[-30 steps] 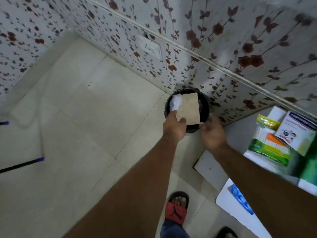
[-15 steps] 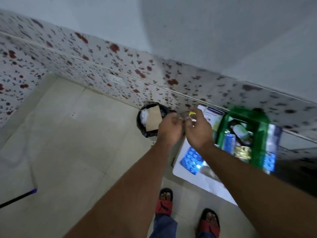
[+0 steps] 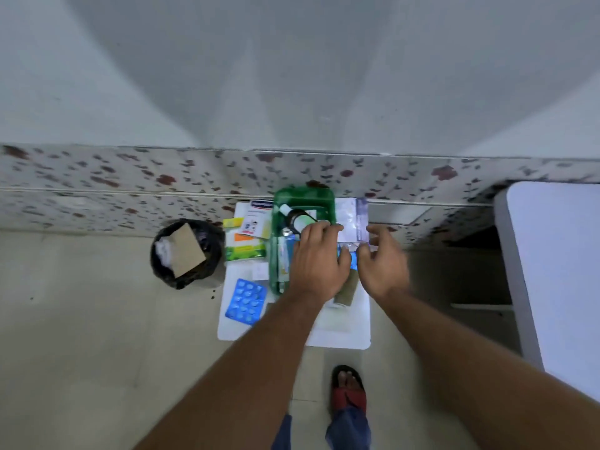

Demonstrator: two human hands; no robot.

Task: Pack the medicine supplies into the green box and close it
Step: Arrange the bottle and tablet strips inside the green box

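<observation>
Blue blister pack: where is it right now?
In the head view the blue blister pack lies at the near-left corner of the white board, just left of the green box and right of the black bin, untouched by either hand.

box (image 3: 303, 196) on board (image 3: 337, 339), against wall | bottle (image 3: 297, 219) in box | cartons (image 3: 248, 237) left of box | blister pack (image 3: 246, 302) front-left | bin (image 3: 188, 253) left of board
</observation>
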